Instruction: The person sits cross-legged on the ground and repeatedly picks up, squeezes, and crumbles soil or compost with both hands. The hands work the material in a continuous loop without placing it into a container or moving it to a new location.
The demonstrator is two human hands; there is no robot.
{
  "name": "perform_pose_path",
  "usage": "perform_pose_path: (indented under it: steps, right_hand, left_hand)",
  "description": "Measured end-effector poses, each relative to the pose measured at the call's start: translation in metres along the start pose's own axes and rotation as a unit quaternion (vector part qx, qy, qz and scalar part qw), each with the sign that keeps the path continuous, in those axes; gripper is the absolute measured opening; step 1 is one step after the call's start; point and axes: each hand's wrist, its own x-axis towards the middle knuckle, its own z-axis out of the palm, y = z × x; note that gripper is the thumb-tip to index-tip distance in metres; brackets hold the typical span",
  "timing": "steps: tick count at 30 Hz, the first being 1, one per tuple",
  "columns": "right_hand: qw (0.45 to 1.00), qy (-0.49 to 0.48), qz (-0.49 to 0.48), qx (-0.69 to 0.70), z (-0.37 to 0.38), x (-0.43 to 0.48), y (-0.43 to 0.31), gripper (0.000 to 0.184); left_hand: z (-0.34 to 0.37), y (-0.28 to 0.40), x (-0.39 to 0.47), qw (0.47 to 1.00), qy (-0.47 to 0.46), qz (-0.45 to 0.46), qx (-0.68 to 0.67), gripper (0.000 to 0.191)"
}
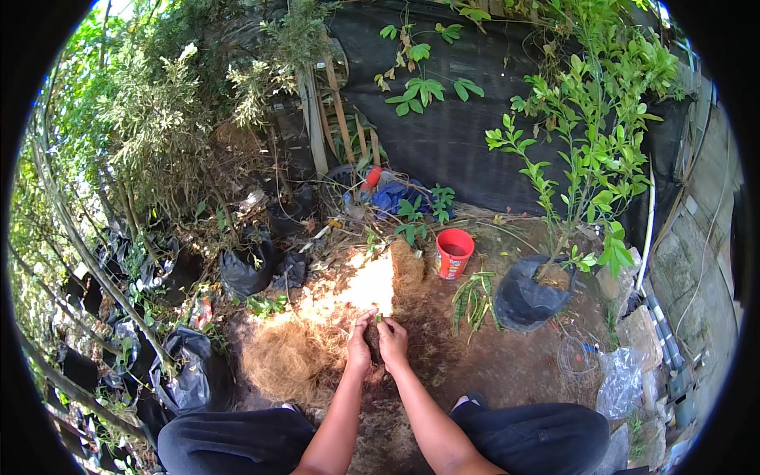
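Both hands meet low in front of me, over brown coir-like fibre on the soil. My right hand (392, 341) has its fingertips closed on a small green plant piece (378, 319). Close beside it, my left hand (360, 344) is cupped around something dark, perhaps a clump of soil or fibre; its exact hold is hard to see. A loose mound of light brown fibre (282, 359) lies to the left, and a smaller fibre clump (407, 267) lies beyond the hands. Cut green leaves (474, 301) rest on the ground to the right.
Beyond the leaves stands a red plastic bucket (455, 254). A black grow bag (528, 297) with a leafy young tree is at right, near stones and clear plastic wrap (620, 380). Several black planting bags (246, 267) line the left. Dark sheeting (475, 142) hangs behind.
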Motion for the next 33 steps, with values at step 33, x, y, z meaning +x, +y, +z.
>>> perform_pose_path:
  steps: [33]
  right_hand:
    - [0.982,-0.036,0.107,-0.150,0.001,0.002,0.019,0.051]
  left_hand:
    - [-0.006,-0.012,-0.009,0.989,0.066,-0.055,0.124,0.054]
